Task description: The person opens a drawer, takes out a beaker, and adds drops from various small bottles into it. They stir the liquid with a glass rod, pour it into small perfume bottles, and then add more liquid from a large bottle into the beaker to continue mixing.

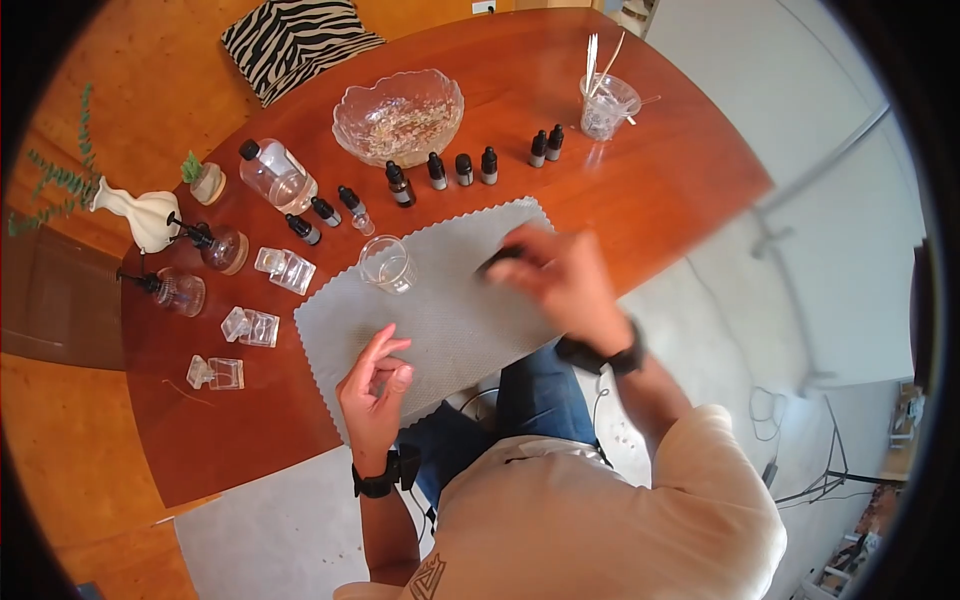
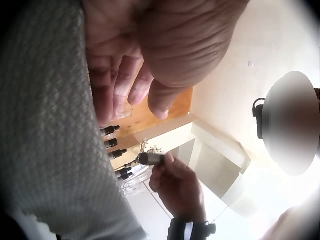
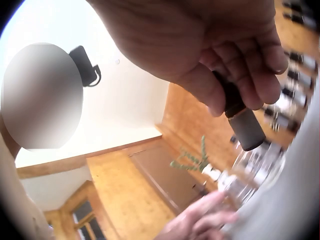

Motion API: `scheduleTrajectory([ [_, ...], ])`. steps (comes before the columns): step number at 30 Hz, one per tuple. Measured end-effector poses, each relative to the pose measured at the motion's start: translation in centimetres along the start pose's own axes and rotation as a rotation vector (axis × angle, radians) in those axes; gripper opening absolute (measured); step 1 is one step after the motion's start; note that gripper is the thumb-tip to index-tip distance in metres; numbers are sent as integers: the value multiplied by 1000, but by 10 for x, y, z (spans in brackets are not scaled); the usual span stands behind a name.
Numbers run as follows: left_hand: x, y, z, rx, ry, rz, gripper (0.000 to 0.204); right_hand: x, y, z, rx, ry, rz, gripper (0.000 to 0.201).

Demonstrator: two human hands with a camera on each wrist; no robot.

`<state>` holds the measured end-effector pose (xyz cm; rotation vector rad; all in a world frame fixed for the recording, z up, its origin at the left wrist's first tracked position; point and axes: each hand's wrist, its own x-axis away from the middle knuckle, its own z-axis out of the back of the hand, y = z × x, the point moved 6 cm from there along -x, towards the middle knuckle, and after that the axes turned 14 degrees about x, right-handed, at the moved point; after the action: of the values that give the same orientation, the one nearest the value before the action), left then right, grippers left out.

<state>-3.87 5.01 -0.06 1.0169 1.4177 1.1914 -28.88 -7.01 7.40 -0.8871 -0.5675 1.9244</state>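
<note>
Right hand (image 1: 572, 285)'s fingers are pinching a small dark bottle (image 1: 500, 262) above the grey mat (image 1: 450, 300); left hand (image 1: 374, 395)'s hanging loosely open, holding nothing, near the clear cup (image 1: 388, 266).

Bright in head view — bowed, black-edged, motion-blurred at the right hand (image 1: 575, 285) and bottle (image 1: 500, 261). Glaring lower right in left wrist view, upper left in right wrist view — shadowed at top centre in both.
</note>
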Motion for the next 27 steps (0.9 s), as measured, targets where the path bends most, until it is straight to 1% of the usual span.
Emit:
scheduleTrajectory([
  [1, 0, -1, 1, 2, 1, 1, 52, -9, 19, 26, 63, 106, -51, 21],
  [3, 0, -1, 1, -19, 4, 2, 46, -30, 60, 73, 209, 175, -229, 19],
  [5, -1, -1, 1, -45, -16, -4, 43, -55, 90, 101, 298, 164, -201, 17],
  [6, -1, -1, 1, -44, -16, 1, 42, -65, 102, 108, 343, 161, -188, 16],
  [9, -2, -1, 0, -48, -11, 15, 40, -88, 129, 105, 354, 43, -123, 15],
  [10, -1, -1, 1, -55, -6, 24, 39, -96, 146, 102, 429, 33, -103, 16],
  [12, 0, -2, 2, -61, 4, 37, 38, -106, 161, 95, 465, 18, -78, 16],
  [13, 0, -3, 2, -59, 9, 41, 38, -110, 166, 92, 481, 11, -65, 16],
  [17, 0, -2, 2, -76, 16, 46, 37, -117, 171, 79, 449, -36, -147, 17],
  [20, -1, -1, 1, -45, 11, 48, 36, -119, 168, 80, 471, -21, -139, 19],
  [23, -1, -1, 1, -42, 9, 40, 35, -118, 163, 81, 460, 22, -73, 24],
  [26, -1, -1, 1, -45, 10, 36, 34, -107, 142, 89, 524, 155, -93, 35],
  [27, -1, -1, 1, -47, 11, 35, 34, -106, 137, 88, 471, 150, -91, 36],
])
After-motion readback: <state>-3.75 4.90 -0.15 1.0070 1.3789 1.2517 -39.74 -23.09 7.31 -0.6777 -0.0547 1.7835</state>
